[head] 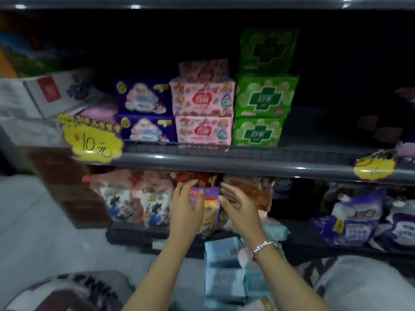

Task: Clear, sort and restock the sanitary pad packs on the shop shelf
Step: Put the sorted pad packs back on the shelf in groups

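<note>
**Both hands at a purple-and-yellow pack on the lower shelf**

The person reached both hands into the lower shelf (224, 234). The left hand (186, 206) had its fingers and thumb curled round the left edge of a purple-and-yellow pack (210, 208), gripping it. The right hand (237, 204) sat just beside the pack's right edge, fingers straight and spread, holding nothing; contact with the pack could not be told through the blur.

The pack stood upright between the two hands, long axis vertical, squeezed between the pink packs (134, 198) on its left and the orange pack (253, 194) on its right. It lay straight ahead of both hands, the left one nearer and already on it.

Judgement: the step looked like pulling or straightening this pack; the right hand would need to close in from the right side. Tight neighbours could get dragged along.

Blue packs (224, 272) were piled below the wrists, in front of the shelf. The upper shelf (247, 162) carried stacked purple packs (143, 113), pink boxes (203, 113) and green packs (262, 102).
</note>
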Tool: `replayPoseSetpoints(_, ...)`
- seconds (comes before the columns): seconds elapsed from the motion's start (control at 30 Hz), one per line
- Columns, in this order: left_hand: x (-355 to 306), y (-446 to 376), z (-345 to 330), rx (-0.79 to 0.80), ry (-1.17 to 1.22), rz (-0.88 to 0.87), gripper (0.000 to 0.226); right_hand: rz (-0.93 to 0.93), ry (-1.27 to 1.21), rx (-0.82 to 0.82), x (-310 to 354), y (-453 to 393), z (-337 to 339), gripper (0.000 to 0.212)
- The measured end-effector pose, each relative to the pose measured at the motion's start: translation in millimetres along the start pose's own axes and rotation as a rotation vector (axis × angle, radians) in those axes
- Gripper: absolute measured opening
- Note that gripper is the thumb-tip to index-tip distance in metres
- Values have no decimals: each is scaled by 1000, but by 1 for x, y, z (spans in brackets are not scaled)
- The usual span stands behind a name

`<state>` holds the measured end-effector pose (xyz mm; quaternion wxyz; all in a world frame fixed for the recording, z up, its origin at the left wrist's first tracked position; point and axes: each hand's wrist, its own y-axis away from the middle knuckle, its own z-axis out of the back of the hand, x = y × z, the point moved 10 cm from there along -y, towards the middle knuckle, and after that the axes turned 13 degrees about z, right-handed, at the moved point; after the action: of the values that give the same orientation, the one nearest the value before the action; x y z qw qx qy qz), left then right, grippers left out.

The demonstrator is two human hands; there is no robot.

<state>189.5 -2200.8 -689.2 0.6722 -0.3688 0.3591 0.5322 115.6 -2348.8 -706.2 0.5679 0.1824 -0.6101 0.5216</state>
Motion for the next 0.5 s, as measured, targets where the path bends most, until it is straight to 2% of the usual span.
replayPoseSetpoints(0.3, 161, 29, 1, 29, 53, 309, 30, -285, 16, 198, -88, 89, -100, 31)
replayPoseSetpoints(0.5, 277, 55, -13, 141, 54, 594, 30, -485, 91, 345, -143, 145, -153, 34)
